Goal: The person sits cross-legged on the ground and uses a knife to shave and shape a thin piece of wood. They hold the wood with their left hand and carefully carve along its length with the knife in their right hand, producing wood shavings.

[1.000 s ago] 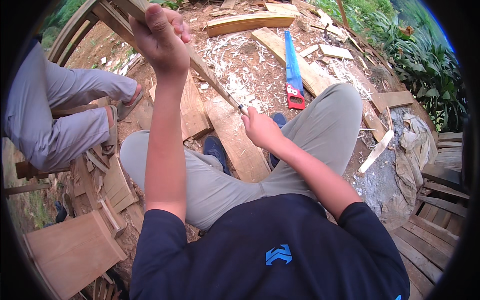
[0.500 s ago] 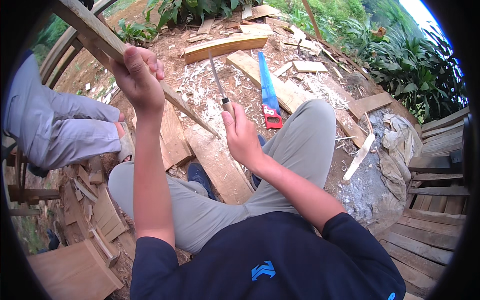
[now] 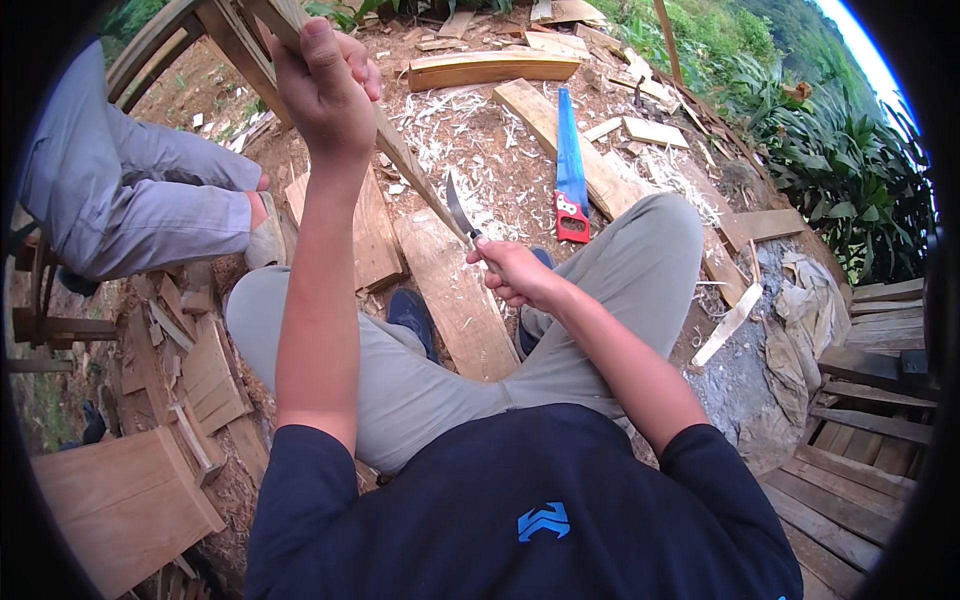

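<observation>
Wide plank (image 3: pixel 455 300) below, long wood strip (image 3: pixel 408 160) aslant above it, small curved knife (image 3: pixel 458 207).
Strip: brown, narrow, running from upper left down toward the plank; left grip (image 3: pixel 325 85) wrapped round its upper part. Knife: dark blade, pale handle, right grip (image 3: pixel 515 272) closed round it; blade by strip's lower end, contact unclear.

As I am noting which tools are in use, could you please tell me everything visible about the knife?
The knife has a slim, curved, dark grey blade that looks like metal, with a dark band at the handle. The right hand grips the handle, hiding most of it. The blade points forward and slightly left, beside the lower end of the wooden stick; whether they touch is unclear.
</observation>
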`<state>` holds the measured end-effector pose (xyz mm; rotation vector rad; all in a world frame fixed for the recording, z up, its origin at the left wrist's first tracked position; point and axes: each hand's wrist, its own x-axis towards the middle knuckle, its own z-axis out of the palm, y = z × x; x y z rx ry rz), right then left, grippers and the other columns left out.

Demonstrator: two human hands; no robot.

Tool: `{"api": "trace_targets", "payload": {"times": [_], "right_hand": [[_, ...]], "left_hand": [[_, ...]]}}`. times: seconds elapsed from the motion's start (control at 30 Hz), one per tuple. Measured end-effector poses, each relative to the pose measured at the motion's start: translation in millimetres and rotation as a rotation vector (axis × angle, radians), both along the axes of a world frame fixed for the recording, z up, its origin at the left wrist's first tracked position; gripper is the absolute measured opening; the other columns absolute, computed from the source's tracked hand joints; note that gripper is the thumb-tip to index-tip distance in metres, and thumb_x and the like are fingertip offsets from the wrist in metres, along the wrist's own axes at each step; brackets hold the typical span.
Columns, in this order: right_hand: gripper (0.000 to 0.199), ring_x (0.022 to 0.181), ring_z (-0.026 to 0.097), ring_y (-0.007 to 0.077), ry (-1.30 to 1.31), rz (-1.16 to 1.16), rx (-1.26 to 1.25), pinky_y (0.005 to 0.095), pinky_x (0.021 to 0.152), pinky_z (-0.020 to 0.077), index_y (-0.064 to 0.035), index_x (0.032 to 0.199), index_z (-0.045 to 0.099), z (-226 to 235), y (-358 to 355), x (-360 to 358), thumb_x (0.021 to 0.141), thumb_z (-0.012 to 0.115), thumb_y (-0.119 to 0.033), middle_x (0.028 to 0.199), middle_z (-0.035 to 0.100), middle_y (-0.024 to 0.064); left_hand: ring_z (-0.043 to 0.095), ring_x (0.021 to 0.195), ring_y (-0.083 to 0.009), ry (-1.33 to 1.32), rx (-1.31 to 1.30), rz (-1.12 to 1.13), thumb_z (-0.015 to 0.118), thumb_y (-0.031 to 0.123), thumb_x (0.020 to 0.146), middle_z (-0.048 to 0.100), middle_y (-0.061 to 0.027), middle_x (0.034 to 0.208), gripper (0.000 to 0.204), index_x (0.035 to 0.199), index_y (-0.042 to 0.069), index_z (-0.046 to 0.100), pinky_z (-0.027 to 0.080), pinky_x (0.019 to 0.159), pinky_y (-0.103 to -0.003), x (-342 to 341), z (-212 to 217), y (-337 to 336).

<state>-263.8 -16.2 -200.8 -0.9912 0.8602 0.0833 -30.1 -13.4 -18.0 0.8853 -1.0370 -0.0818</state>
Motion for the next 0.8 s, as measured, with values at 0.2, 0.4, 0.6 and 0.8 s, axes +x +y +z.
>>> {"api": "trace_targets", "payload": {"times": [0.2, 0.4, 0.6, 0.8], "right_hand": [[0.038, 0.044, 0.043, 0.0241, -0.029, -0.147, -0.547, 0.0363, 0.043, 0.0357, -0.0019, 0.116, 0.056, 24.6, -16.0, 12.2, 0.108, 0.044, -0.037, 0.072, 0.056, 0.0095], [0.024, 0.077, 0.067, 0.0501, 0.09, -0.218, -1.227, 0.0597, 0.066, 0.0496, -0.0012, 0.115, 0.043, 26.7, 35.6, 21.4, 0.107, 0.044, -0.024, 0.08, 0.067, 0.0315], [0.027, 0.061, 0.067, 0.0401, 0.249, 0.129, -1.227, 0.0553, 0.054, 0.0506, -0.0038, 0.112, 0.044, -50.0, 41.5, 7.5, 0.107, 0.045, -0.031, 0.073, 0.066, 0.0232], [0.036, 0.044, 0.026, 0.0018, -0.137, -0.042, 0.402, 0.019, 0.034, 0.0201, -0.0076, 0.119, 0.048, 11.6, -23.8, -5.1, 0.11, 0.039, -0.041, 0.069, 0.041, -0.0061]], "left_hand": [[0.044, 0.046, -0.0139, -0.014, -0.002, 0.017, 0.046, 0.047, 0.108, 0.043, -0.0044, 0.062, 0.042, 0.097, 0.008, 0.035, 0.036, 0.045, -0.028, -0.7, 4.3, 1.3], [0.044, 0.047, -0.0138, -0.046, 0.021, 0.038, 0.044, 0.046, 0.109, 0.044, -0.0046, 0.062, 0.041, 0.099, 0.008, 0.036, 0.036, 0.045, -0.027, -3.5, 3.3, 0.1], [0.044, 0.046, -0.0137, -0.008, 0.038, 0.014, 0.044, 0.049, 0.108, 0.042, -0.0041, 0.062, 0.043, 0.098, 0.008, 0.035, 0.036, 0.045, -0.027, -8.3, 2.8, 1.3], [0.043, 0.045, -0.0138, -0.003, 0.04, 0.06, 0.045, 0.05, 0.106, 0.041, -0.0039, 0.061, 0.044, 0.097, 0.007, 0.034, 0.036, 0.043, -0.028, 8.4, 4.1, 6.3]]}}
